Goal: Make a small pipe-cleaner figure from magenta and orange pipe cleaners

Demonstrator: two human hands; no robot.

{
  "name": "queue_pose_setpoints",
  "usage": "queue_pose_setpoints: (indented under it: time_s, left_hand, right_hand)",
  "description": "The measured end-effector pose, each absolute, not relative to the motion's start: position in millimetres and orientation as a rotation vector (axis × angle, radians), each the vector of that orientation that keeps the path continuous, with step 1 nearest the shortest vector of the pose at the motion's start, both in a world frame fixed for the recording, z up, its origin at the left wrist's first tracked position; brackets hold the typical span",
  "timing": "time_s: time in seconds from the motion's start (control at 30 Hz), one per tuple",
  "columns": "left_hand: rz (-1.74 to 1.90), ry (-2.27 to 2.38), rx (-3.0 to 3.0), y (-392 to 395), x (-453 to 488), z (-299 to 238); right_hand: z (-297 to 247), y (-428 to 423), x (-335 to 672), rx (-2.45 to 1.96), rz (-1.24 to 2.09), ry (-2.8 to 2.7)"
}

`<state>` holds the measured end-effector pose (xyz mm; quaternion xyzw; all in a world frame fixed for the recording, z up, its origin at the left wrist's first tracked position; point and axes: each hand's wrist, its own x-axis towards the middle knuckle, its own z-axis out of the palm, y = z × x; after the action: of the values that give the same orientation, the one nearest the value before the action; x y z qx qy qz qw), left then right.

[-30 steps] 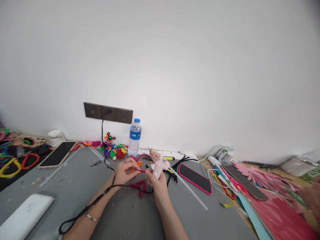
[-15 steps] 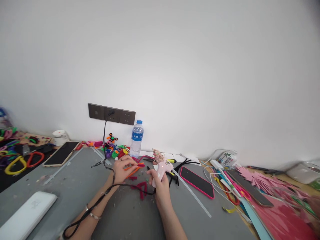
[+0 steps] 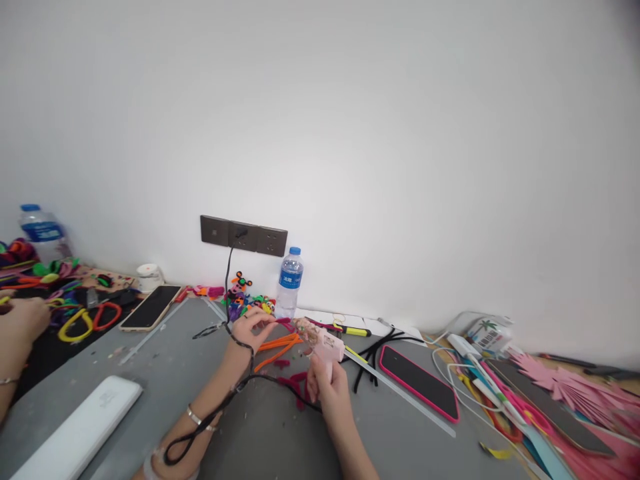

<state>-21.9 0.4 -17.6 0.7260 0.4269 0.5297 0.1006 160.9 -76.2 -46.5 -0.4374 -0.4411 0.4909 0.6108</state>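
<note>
My right hand is wrapped round the handle of a pale pink hot glue gun. Its nozzle end, partly wrapped in something stringy, points left. Fingertips of my left hand pinch a magenta pipe cleaner close to the nozzle; whether they touch I cannot tell. Orange pipe cleaners lie on the grey tabletop below the nozzle. More magenta pieces are left of my right wrist. The gun's black cord loops across my left forearm.
Behind my hands stand a water bottle and small pipe-cleaner figures. A pink-edged phone and black pipe cleaners lie right. On the left are a white power bank, another phone, scissors and another person's hand.
The glue gun has swung so its nozzle points left, close to my left hand. The orange pipe cleaners now lie apart from my left fingers. The view has turned left, showing another person's hand.
</note>
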Motion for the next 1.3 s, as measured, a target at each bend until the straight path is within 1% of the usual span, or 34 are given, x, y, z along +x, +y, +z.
queue_pose_setpoints:
  time_s: [0.37, 0.83, 1.3]
  left_hand:
    - [1.580, 1.157, 2.174, 4.6, -19.9, -21.0]
    - [1.556, 1.120, 2.249, 2.5, -19.3, -18.4]
    - [1.589, 1.133, 2.268, 1.9, -17.9, -18.6]
  right_hand:
    - [-36.0, -77.5, 159.0, -1.028, 1.222, -1.042]
    - [-25.2, -79.6, 156.7, -1.071, 1.217, -1.034]
    - [-29.2, -78.8, 157.2, -1.100, 1.209, -1.037]
